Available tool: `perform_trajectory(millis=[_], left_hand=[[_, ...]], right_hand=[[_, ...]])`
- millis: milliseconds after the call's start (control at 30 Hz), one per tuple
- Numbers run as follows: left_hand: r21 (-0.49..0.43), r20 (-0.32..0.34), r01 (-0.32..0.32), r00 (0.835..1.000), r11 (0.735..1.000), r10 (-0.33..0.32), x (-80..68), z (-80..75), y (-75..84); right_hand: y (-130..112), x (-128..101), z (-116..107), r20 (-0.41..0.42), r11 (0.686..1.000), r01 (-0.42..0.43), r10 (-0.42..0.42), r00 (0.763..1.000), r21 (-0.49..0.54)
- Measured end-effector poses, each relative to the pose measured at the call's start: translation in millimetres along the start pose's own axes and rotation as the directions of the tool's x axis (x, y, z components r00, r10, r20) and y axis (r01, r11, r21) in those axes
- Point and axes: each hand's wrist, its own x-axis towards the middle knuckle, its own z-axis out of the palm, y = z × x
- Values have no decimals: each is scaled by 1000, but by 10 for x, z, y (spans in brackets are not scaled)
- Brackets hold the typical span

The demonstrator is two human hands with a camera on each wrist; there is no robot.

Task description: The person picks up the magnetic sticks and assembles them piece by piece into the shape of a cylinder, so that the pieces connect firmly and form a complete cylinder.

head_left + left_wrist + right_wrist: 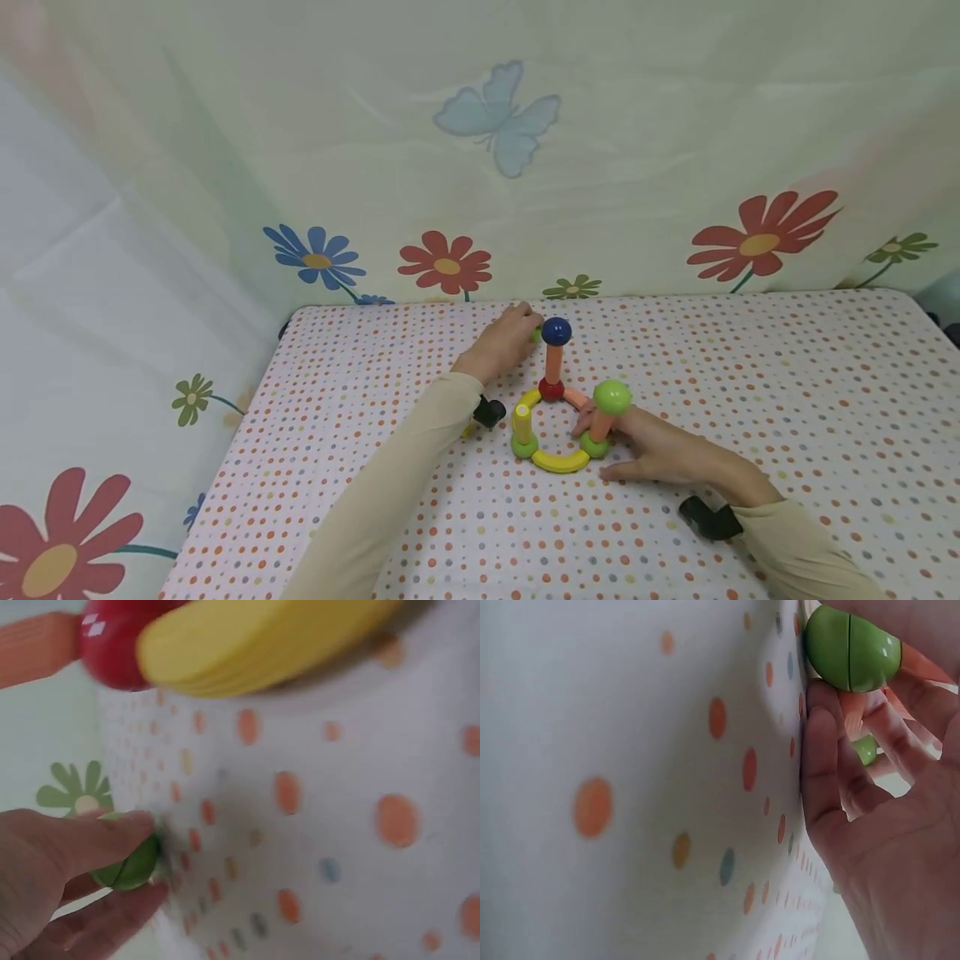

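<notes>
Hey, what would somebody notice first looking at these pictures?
Probably the toy ring of bright rods and balls in the middle of the dotted sheet, with posts rising to a blue ball and a green ball. The right hand holds the green-topped post; the left hand pinches a small green ball behind the ring. Big flowers and a butterfly cover the curtain.
</notes>
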Motion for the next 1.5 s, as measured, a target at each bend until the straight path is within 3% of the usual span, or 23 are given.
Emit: perform_trajectory(millis=[133,300,500,600,833,1033,1233,1500], left_hand=[[-8,-13,30,999,1000,-30,-39,53,-11],[-102,-58,71,995,992,-78,-145,66,-35],[-268,-82,98,989,958,-124,-438,-4,-71],[-329,-103,74,988,941,-114,-640,-125,-53],[-416,-185,-57,983,908,-23,-1141,-538,135],[-418,-191,-161,978,894,87,-1466,-748,368],[-389,-162,-203,975,898,151,-1510,-779,504],[-347,-131,-193,979,918,156,-1485,-747,557]], right_hand=[[6,35,33,6,1000,16,-16,1000,-7],[14,65,58,9,1000,9,-9,1000,-28],[34,73,67,3,998,-9,9,1000,-67],[50,65,74,-2,997,-11,11,1000,-82],[74,-3,70,-42,995,-3,-1,999,-100],[70,-1,59,-45,995,16,-20,999,-102],[77,6,68,-42,995,31,-35,999,-91],[78,6,69,-45,995,61,-65,997,-73]])
